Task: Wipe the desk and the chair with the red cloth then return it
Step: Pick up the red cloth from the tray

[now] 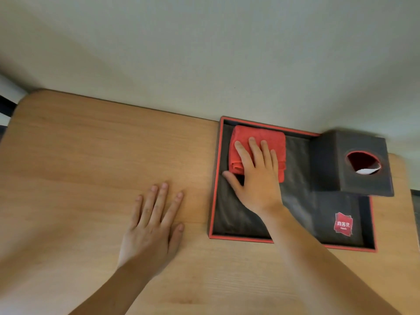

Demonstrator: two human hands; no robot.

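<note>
Red cloth (259, 142) folded, in tray (213, 201), under right hand (256, 178).

Red cloth (270, 142): folded into a thick, roughly square pad w/ soft terry-like nap, rolled fold edges showing at its near-left side. Lies flat in the far-left corner of a black tray w/ red rim (212, 201), on the tray's dark liner. Right hand (256, 178) lies palm-down on it, fingers spread across the top, thumb at the near-left edge; near half of the cloth is covered.

Desk (91, 155): light wood-grain top, rounded far-left corner, back edge against a pale wall. Tray sits on its right part. Chair not in view.
</note>
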